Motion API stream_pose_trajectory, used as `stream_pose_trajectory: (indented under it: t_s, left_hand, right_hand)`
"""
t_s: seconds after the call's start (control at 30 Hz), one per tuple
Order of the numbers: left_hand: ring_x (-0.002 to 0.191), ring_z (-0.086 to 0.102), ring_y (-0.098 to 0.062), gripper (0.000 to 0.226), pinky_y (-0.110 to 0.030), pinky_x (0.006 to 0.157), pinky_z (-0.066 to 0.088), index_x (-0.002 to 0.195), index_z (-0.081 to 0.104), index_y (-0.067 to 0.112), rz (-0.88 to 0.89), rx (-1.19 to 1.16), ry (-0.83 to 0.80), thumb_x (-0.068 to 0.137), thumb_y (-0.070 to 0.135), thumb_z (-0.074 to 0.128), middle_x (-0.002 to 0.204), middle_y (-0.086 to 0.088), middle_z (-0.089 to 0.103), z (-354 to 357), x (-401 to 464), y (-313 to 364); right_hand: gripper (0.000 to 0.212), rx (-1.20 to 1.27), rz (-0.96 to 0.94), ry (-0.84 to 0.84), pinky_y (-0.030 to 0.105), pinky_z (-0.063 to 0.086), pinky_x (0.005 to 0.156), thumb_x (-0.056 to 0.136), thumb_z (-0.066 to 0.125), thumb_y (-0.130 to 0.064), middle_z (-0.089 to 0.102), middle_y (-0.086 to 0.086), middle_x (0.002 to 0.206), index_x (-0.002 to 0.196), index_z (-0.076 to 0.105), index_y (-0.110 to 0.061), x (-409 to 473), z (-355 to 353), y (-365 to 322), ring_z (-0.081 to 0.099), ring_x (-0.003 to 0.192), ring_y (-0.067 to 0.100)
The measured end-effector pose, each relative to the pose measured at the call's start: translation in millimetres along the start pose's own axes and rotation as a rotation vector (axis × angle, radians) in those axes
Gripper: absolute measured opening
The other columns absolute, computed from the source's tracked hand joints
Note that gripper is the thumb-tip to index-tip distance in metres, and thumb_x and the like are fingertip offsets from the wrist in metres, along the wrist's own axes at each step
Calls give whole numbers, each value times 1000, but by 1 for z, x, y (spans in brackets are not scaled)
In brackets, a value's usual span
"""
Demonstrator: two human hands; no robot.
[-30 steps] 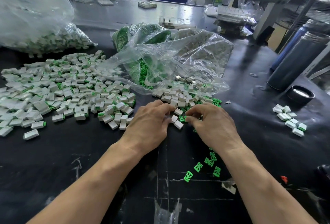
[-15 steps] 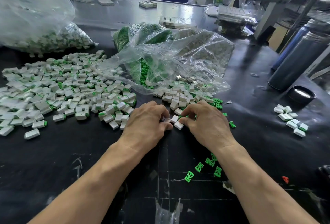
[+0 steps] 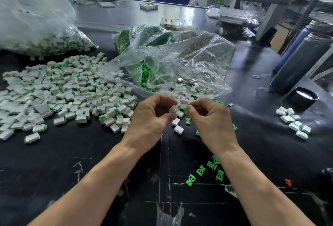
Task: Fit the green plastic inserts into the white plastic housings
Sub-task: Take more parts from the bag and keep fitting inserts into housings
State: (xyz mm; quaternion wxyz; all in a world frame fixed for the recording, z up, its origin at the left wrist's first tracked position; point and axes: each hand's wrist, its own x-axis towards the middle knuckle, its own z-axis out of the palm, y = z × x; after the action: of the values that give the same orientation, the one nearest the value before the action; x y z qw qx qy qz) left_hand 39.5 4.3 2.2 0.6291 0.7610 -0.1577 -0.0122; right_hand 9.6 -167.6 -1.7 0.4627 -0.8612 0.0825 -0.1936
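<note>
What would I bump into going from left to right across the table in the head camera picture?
Big pile of finished pieces → left hand holding a white housing → right hand pinching a green insert → small cluster of finished pieces → black cap

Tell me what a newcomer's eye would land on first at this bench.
First, the two hands at centre: the left hand pinches a white housing while the right hand brings a green insert up to it. Then the broad heap of assembled housings spread over the black table to the left, and the clear bag of green inserts lying open behind the hands.
</note>
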Motion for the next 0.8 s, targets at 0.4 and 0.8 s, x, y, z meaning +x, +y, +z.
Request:
stream_pose_trajectory:
  t_s: [0.4, 0.8]
  left_hand:
    - [83, 70, -6, 24, -23, 80, 57, 99, 72, 26, 7, 78, 1, 85, 9, 81, 89, 11, 74, 2, -2, 0]
    - [79, 68, -1, 22, -14, 74, 52, 97, 72, 26, 29, 80, 18, 87, 7, 79, 88, 15, 73, 2, -1, -5]
  right_hand:
    - [18, 372, -33, -113, 28, 60, 78, 88, 81, -8, 79, -4, 89, 98, 79, -22, -10, 1, -6, 75, 82, 11]
    - [21, 317, -78, -164, 21, 56, 76, 91, 76, -3, 78, -6, 89, 98, 81, -23, -9, -3, -7, 71, 80, 6]
